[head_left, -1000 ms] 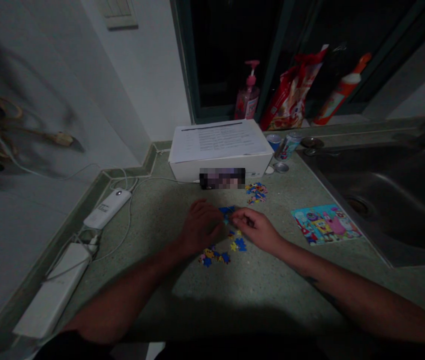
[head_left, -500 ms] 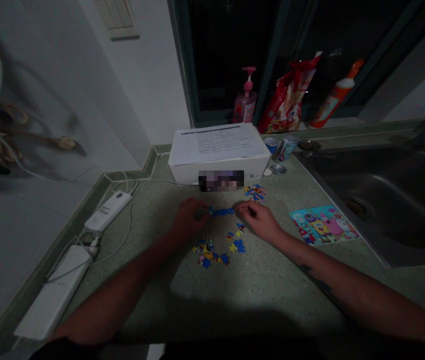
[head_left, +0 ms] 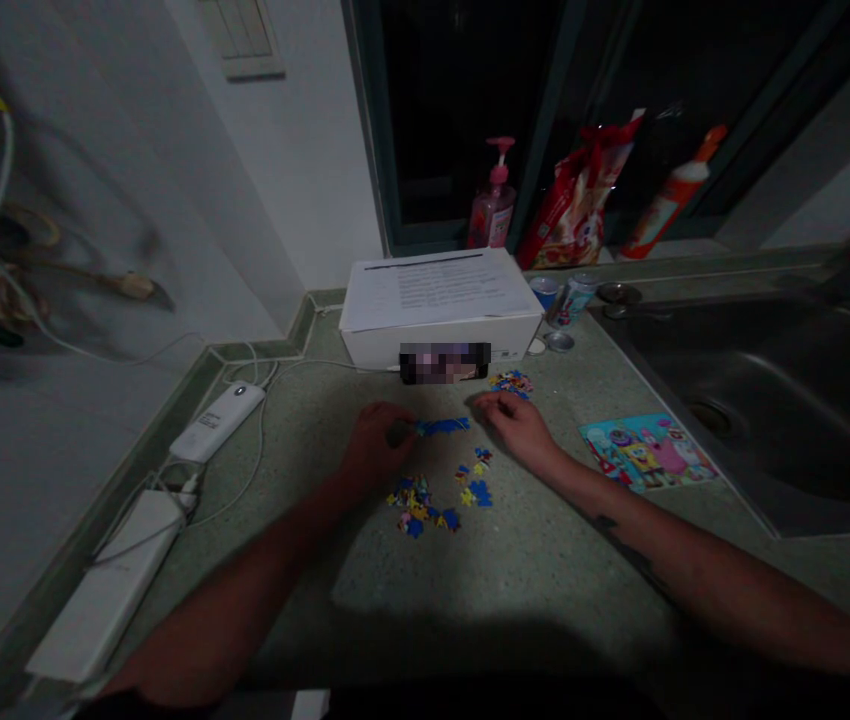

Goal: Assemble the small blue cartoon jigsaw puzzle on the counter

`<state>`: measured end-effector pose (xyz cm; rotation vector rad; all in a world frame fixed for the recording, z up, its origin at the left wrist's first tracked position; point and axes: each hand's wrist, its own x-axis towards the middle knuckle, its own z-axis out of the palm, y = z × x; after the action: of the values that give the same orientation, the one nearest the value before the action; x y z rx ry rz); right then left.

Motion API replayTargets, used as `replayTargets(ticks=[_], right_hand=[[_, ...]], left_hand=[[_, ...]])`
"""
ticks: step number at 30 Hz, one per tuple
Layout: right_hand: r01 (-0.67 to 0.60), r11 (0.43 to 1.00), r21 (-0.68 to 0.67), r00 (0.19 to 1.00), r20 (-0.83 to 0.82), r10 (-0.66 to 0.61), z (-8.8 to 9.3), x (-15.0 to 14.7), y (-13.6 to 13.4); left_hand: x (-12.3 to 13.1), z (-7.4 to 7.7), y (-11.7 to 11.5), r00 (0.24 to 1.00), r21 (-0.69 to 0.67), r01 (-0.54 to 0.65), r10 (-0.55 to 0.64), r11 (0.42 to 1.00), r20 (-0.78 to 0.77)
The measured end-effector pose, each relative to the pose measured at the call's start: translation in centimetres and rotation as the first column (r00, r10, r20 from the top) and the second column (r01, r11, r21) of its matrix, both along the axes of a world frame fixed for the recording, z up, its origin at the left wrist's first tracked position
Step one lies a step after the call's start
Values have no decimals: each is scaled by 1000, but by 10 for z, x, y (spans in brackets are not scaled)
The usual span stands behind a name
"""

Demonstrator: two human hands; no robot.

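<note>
**Blue strip [head_left: 445, 426] laid between left hand [head_left: 378, 440] and right hand [head_left: 516, 428]**

The strip, narrow, flat and uneven along its edges, is set on the speckled green table [head_left: 545, 565]. Its left end is met by the fingertips of the left hand; whether anything is pinched there cannot be told. The right hand is held just beside the other end, its fingers curled towards the thumb; whether a piece is gripped cannot be told. The two hands are kept apart.

Knobbed puzzle pieces in blue, yellow and red are scattered in a near pile [head_left: 411, 496], a small cluster [head_left: 478, 491] to its right and a far pile [head_left: 513, 382]. On the right, near the smooth metal sink [head_left: 792, 400], a flat rectangular picture [head_left: 648, 450] is printed with a square yellow cartoon figure and a pink one.

A white box [head_left: 369, 347] is topped by a paper sheet [head_left: 440, 287], its lines of print too small to be read. In front of it a phone [head_left: 444, 364] is propped, its screen pixelated. Behind are seen a pink plastic pump bottle [head_left: 492, 215] and a creased red bag [head_left: 579, 210], their labels illegible.
</note>
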<state>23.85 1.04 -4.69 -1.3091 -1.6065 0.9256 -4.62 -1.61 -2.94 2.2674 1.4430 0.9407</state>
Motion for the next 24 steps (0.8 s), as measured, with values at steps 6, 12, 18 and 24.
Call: replayTargets(ticks=[6,12,18,24], right_hand=[[-30,999,14,1000,8,30,4,-4,-6],[-40,999,14,999,7,40,4,-3,-10],[-47,999,-1,999,1,47,4,-2,-10],[-35,999,-10,999,7,35,2,-2,-10]], left_hand=[[0,-2,-2,996,28,62,-60,998,-63],[0,-3,0,993,20,70,-68,997,-96],[0,1,-1,990,17,90,-88,996,-114],[-1,3,-4,987,5,94,-93,996,-131]])
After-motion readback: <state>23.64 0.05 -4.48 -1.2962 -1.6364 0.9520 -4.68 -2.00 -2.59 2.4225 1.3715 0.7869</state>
